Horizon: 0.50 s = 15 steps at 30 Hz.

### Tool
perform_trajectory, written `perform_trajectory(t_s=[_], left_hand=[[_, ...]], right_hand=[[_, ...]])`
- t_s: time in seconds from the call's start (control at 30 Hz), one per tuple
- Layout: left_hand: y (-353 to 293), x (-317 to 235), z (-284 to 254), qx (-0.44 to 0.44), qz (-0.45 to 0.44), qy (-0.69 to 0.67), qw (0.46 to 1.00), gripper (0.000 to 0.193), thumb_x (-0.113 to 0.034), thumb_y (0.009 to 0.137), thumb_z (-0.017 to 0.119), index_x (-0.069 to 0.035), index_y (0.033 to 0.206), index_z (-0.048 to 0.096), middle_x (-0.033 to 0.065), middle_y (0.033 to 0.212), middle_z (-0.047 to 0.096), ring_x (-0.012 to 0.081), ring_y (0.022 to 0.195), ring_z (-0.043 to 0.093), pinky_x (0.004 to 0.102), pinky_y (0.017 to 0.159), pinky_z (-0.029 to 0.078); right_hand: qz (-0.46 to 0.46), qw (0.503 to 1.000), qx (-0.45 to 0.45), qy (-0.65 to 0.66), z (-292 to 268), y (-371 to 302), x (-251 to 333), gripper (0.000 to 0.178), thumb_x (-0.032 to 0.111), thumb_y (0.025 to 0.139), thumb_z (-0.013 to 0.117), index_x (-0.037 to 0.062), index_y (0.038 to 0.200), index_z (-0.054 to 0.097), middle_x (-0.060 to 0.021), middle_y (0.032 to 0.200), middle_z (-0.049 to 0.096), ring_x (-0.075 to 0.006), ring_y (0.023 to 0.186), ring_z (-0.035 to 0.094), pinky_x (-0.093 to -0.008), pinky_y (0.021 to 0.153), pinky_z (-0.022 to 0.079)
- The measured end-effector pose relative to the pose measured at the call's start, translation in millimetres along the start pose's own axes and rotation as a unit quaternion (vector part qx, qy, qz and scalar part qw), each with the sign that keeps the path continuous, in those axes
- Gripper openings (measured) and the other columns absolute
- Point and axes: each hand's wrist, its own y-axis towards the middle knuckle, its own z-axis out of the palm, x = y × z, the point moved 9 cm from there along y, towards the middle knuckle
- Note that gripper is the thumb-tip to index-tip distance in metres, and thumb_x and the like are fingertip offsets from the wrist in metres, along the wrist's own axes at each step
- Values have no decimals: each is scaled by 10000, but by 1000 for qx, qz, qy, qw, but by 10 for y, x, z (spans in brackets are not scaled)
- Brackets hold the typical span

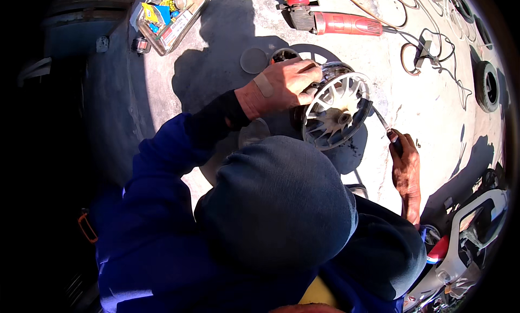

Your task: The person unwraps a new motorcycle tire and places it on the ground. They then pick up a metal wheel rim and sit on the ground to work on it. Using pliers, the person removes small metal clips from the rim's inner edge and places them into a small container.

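A spoked, pale grey wheel rim (336, 111) stands tilted on the concrete, its hub and worn spokes facing up toward me. My left hand (284, 84), with a plaster near the wrist, has its fingers curled over the upper left edge of the rim and grips it. On the right, my right hand (404, 164) is closed round the dark handle of a slim brush (381, 119). The brush's metal neck points up and left, and its dark head lies at the rim's right edge. An open orange round container (285, 55) is partly hidden behind my left hand.
A red angle grinder (346, 23) with a wire wheel lies beyond the rim, trailing a cord. At the far left sits a clear tray (180, 28) of small items, a small jar (141, 45) beside it. Tyres (486, 86) line the right; a white frame-like part (460, 259) lies lower right.
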Motion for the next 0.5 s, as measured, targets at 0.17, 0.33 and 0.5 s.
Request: perform_trajectory(t_s=[0.17, 0.33, 0.5], left_hand=[[-458, -109, -26, -64, -28, 31, 997, 287, -75, 875, 752, -33, 1134, 633, 162, 1121, 693, 363, 1058, 677, 415, 905, 568], [-585, -35, 138, -46, -54, 14, 997, 387, -108, 860, 774, -8, 1193, 603, 207, 1208, 657, 383, 1019, 694, 425, 857, 592], [-751, 74, 870, 43, -98, -32, 994, 397, -91, 880, 748, -20, 1236, 586, 193, 1255, 650, 406, 1004, 703, 445, 827, 600]], right_hand=[[78, 944, -38, 318, 550, 177, -656, 354, 237, 1050, 635, 3, 1315, 650, -35, 933, 618, -131, 853, 518, -292, 842, 477], [31, 954, -82, 285, 581, 418, -472, 465, 332, 1000, 738, 2, 1299, 606, -127, 1128, 692, -195, 1056, 620, -354, 999, 489], [-41, 982, -147, 114, 327, 489, -156, 418, 242, 967, 750, -7, 1277, 622, -181, 1172, 692, -326, 1085, 686, -411, 937, 542]])
